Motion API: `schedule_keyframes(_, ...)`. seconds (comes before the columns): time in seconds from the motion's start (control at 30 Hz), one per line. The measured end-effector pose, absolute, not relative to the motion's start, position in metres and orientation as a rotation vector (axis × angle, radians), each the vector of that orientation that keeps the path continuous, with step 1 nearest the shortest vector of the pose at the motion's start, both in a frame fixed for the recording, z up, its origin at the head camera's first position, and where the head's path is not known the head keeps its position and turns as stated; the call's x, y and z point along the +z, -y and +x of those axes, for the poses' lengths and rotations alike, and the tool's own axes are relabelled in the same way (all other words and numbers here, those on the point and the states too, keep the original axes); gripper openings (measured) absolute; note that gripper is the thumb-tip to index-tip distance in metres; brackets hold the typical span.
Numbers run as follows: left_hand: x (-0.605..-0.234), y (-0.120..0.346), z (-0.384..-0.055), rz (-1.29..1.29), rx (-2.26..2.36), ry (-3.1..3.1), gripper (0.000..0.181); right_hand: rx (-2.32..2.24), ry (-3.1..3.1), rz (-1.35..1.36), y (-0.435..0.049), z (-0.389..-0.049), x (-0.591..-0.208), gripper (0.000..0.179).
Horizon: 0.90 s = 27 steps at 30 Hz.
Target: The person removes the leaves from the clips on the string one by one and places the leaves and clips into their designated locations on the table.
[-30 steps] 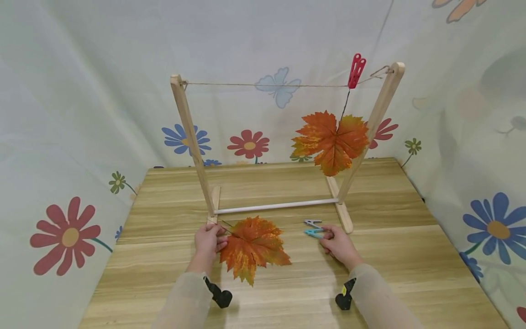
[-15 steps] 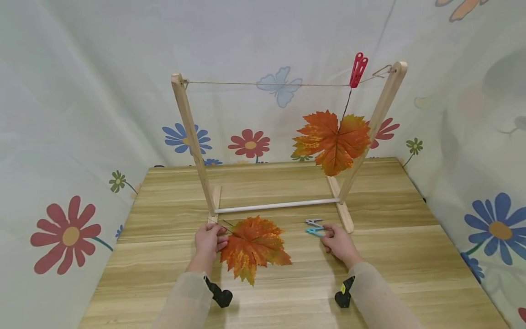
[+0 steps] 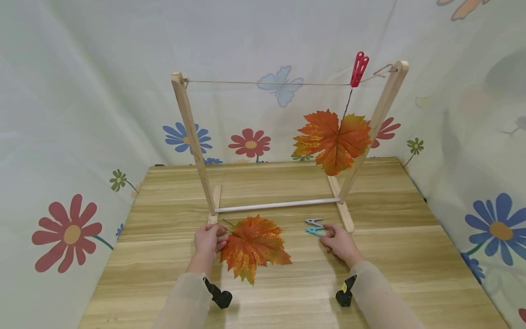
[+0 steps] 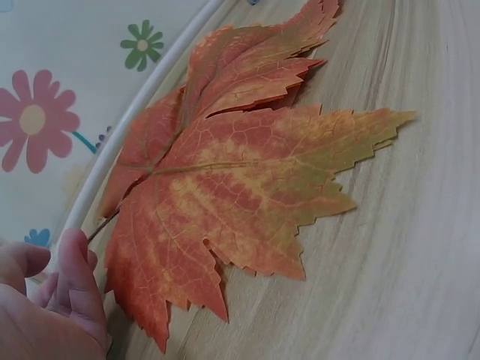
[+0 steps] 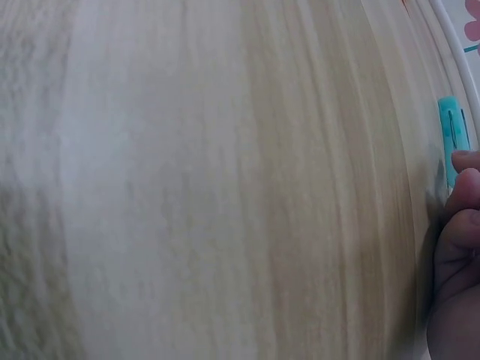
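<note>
My left hand is at the left of the table and pinches the thin stem of an orange artificial maple leaf. In the left wrist view this leaf spreads over the wood, its edges looking doubled in places, and thumb and forefinger meet at the stem. My right hand pinches one end of a teal clothespin, whose other end points left. Just behind it lies a grey clothespin. At the right wrist view's edge, the teal clothespin shows beside the fingertips.
A wooden frame with a string across its top stands behind both hands. Near its right post a red clothespin holds another orange leaf by the stem. A white rod joins the frame's feet, close behind the lower leaf.
The head view has shifted very slightly. Both hands, the leaf and the clothespins keep their places.
</note>
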<state>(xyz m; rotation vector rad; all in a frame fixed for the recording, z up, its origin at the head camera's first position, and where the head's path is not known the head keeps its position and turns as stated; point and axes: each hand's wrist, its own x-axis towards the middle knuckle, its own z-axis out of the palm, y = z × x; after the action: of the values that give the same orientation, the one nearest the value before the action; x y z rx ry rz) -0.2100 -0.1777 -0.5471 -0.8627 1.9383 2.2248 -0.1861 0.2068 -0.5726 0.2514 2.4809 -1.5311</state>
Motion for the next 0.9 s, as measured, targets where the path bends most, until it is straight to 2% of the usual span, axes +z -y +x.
schedule_keyframes(0.63,-0.54,0.184,-0.211,-0.794,2.238,-1.953,0.028,-1.646,-2.46,0.234,-0.221,-0.186,-0.569,0.052)
schedule_keyframes(0.9,-0.529,0.179,-0.218,-0.75,2.279,-1.954,0.027,-1.696,-2.449,0.203,-0.225,-0.189,-0.561,0.054)
